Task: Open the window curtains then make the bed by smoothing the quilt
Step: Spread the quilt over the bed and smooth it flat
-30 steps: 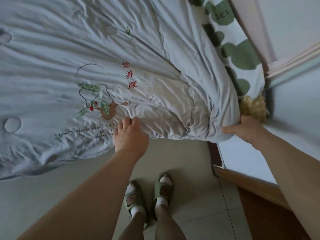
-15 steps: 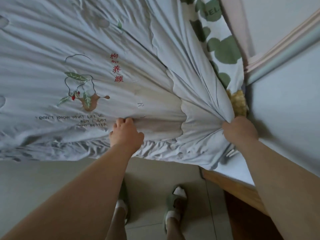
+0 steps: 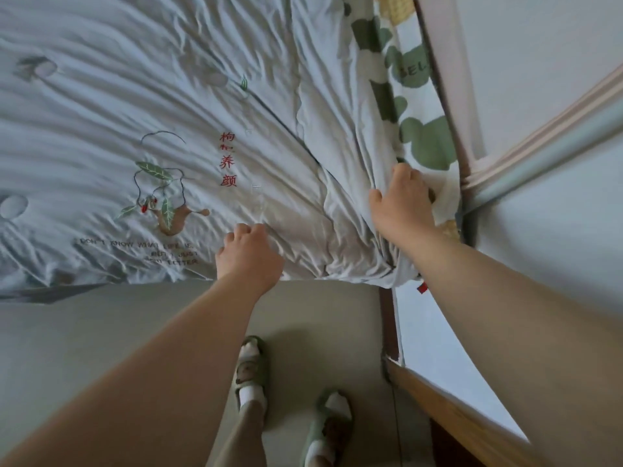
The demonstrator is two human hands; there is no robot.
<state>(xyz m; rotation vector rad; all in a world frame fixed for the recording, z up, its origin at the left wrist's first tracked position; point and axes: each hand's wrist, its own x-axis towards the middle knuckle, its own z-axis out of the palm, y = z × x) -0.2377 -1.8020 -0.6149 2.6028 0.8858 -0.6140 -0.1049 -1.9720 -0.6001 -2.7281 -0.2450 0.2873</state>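
Note:
A pale blue quilt point(image 3: 141, 106) with an embroidered leaf motif, red characters and a line of English text covers the bed and is full of creases. My left hand point(image 3: 247, 256) is closed on the quilt's near edge beside the text. My right hand point(image 3: 403, 202) grips the quilt's right corner, where the fabric bunches into folds close to the wall. No window or curtains are in view.
A white sheet with green blobs point(image 3: 418, 129) shows along the bed's right side, against a pinkish frame point(image 3: 441, 79) and a grey-white wall point(image 3: 546, 247). The grey tiled floor point(image 3: 101, 332) lies below the bed edge, with my feet in green slippers point(image 3: 253, 369). A wooden ledge point(image 3: 448, 409) runs at lower right.
Both hands have pushed the quilt further onto the bed. The right hand moved up and away along the corner, and the overhanging edge now sits higher. My feet have shifted.

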